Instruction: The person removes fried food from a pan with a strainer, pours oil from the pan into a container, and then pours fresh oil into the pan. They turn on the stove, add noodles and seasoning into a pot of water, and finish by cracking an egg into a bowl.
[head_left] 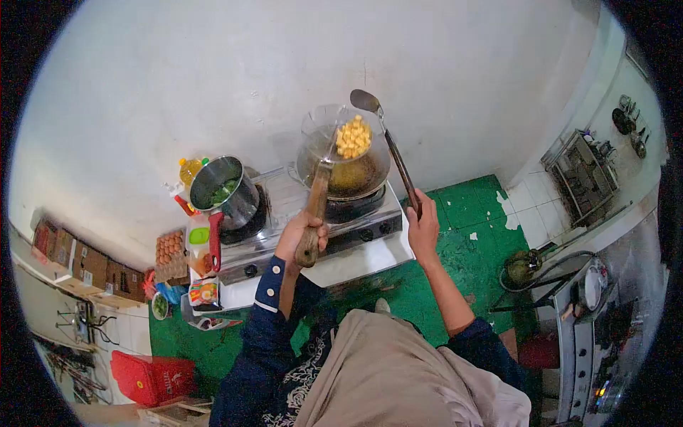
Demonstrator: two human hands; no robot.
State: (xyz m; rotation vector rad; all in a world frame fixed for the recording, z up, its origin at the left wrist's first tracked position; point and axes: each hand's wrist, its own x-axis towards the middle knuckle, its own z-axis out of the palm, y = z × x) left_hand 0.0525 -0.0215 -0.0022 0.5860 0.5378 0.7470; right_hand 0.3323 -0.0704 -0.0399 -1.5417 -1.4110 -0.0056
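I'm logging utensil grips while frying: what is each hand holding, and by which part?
Left hand grips the skimmer by its wooden handle's lower end; right hand holds the spatula near its handle's end, above the wok.

Home kitchen: gas stove (313, 245) under left hand (302, 231), pot (224, 188) and egg tray (169, 256) further left, green floor (469, 249) below.

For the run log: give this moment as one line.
left hand: grips skimmer of yellow pieces over wok | right hand: holds spatula | pot: left burner
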